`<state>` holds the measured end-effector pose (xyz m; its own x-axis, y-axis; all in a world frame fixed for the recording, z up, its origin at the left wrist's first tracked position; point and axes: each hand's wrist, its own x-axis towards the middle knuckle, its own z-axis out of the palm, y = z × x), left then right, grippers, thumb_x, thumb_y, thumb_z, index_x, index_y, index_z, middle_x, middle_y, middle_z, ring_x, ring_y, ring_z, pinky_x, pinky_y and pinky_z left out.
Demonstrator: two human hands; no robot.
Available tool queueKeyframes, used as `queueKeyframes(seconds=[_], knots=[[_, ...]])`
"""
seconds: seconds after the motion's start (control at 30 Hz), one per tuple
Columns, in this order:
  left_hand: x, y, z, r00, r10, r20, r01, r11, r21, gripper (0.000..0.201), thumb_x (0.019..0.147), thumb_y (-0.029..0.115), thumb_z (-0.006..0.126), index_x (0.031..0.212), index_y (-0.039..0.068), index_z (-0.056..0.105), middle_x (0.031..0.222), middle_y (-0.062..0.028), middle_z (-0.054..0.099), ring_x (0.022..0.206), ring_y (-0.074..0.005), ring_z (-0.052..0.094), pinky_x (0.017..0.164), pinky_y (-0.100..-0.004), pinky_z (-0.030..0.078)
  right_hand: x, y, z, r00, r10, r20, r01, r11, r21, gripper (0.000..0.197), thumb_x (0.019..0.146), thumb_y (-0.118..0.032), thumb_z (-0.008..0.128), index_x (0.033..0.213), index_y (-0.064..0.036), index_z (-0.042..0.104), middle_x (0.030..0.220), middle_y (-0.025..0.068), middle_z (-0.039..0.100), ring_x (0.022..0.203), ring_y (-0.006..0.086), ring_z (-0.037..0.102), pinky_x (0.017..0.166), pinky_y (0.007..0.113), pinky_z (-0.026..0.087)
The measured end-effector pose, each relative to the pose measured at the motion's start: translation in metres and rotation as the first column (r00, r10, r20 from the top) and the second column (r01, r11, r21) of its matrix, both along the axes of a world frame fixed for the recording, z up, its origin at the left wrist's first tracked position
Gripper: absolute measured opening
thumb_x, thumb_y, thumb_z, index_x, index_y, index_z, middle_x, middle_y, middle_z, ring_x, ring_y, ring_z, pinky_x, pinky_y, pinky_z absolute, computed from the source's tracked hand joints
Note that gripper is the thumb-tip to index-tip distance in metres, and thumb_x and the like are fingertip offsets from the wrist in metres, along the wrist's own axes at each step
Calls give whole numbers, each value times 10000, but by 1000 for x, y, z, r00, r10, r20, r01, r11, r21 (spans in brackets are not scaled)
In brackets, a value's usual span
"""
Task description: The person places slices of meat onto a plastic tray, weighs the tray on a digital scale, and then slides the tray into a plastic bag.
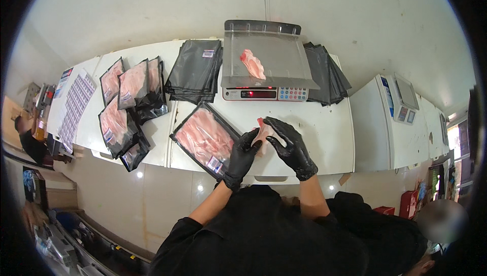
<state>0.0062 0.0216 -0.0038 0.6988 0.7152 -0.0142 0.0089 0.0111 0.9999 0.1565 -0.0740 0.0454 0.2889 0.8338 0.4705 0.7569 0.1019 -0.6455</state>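
Note:
My left hand (242,158) and my right hand (292,148), both in black gloves, are closed on a pale pink strip of raw meat (263,133) with a redder tip. They hold it in front of a digital scale (252,94) with a red display and a keypad. Another piece of raw meat (253,65) lies on the scale's wide clear tray (286,60). Just left of my left hand, partly behind it, a black-edged clear pack of meat strips (202,135) lies flat with a small label at its lower corner.
Filled meat packs (133,84) are heaped at the left. Black bags (192,70) lie in a stack left of the scale, more bags (327,72) to its right. A label sheet (78,104) lies far left. A second scale (406,101) stands right. Other people are at both sides.

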Motion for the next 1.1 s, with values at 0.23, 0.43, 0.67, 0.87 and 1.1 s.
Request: queueKeyframes(seconds=[0.23,0.43,0.67,0.87,1.1], knots=[[11,-30,-14,989,119,93,-122,992,29,467,905,-9,648,1359,-6,539,1187,-106,672,1083,-163,630,952,-293,486,16,-11,-19,995,68,74,-58,989,-137,408,922,-87,610,1326,-59,565,1169,156,664,970,302,645,818,405,524],[16,-50,4,989,145,3,-145,989,6,437,908,32,665,1333,-1,568,1132,-100,695,1033,-138,639,899,-283,506,11,-26,-16,900,24,-436,-59,996,-66,398,881,-31,672,1276,-23,627,1142,129,715,937,188,709,840,319,545],[9,-35,1,997,-9,-72,-6,979,-204,370,892,52,695,1246,-26,619,1121,-78,694,953,-126,649,871,-280,515,20,-28,-29,807,-73,-586,20,995,-97,513,847,22,680,1348,3,568,974,76,719,863,100,639,807,291,536],[4,-20,-6,992,127,20,-109,913,-394,283,899,54,694,1168,-20,646,1045,-61,690,867,-131,658,781,-267,533,-6,-27,-72,496,-9,-869,-76,996,-54,492,867,-67,709,1316,54,548,1149,99,668,1067,147,605,963,291,482],[-17,7,-7,979,-183,-94,147,943,-297,227,908,50,664,1112,-50,652,1006,-86,701,885,-136,656,784,-265,533,-31,-49,-120,699,-189,-690,222,974,-41,346,819,3,676,1162,21,630,1114,167,674,1046,287,642,927,373,505]])
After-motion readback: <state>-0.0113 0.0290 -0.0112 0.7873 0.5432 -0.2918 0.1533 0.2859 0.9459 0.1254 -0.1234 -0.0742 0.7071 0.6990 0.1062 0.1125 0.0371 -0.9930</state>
